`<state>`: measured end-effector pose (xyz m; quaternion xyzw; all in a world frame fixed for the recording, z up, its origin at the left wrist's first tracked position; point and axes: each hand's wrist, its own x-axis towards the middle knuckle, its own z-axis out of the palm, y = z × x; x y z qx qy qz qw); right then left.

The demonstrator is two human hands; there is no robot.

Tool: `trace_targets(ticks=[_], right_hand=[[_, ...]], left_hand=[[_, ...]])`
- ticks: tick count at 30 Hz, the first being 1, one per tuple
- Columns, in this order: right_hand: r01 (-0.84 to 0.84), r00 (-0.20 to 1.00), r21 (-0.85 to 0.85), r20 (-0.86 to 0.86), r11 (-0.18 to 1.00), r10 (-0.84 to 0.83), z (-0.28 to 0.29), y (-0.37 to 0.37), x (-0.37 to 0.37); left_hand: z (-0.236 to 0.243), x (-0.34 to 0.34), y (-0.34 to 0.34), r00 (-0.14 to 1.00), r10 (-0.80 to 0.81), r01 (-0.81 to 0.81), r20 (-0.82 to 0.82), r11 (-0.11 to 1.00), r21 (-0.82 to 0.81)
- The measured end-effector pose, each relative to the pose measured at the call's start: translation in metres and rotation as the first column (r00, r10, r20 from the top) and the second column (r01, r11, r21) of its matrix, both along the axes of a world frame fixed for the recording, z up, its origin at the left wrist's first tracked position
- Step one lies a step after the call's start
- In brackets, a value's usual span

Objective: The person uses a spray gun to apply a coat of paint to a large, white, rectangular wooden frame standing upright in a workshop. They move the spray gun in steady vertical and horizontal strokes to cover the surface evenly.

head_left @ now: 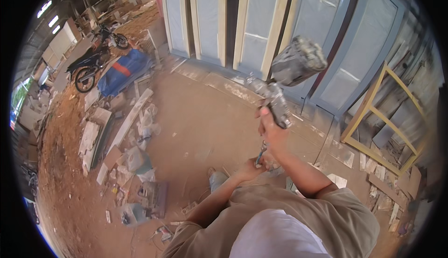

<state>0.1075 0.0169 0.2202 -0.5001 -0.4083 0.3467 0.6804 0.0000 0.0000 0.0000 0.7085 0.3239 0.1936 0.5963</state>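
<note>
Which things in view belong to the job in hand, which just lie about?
Likely in the job:
spray gun, in right hand
thin blue hose, at left hand
upright framed panels

Apparently just around:
motorcycle
blue tarp
yellow frame
wood scraps

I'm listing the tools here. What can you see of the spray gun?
The spray gun looks metallic: a silvery, blurred body with a large grey cup at its upper right, blotched with pale residue. It is held up, tilted, in front of the upright panels, the right hand's grip closed around its lower part. Blur hides finer details.
</note>
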Motion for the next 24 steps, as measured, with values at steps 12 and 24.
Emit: trace_targets(ticks=[12, 24], right_hand=[[0.561, 0.824, 0.105, 0.017, 0.821, -0.566, 0.073, 0.250, 0.080], [0.736, 0.629, 0.061, 0.308, 0.674, -0.714, 0.147, 0.421, 0.301]], left_hand=[[-0.256, -0.173, 0.332, 0.790, -0.307, 0.323, -0.531, 0.944, -0.064], [-0.071, -0.026, 0.532, 0.976, -0.041, 0.116, -0.213, 0.928, 0.353]])
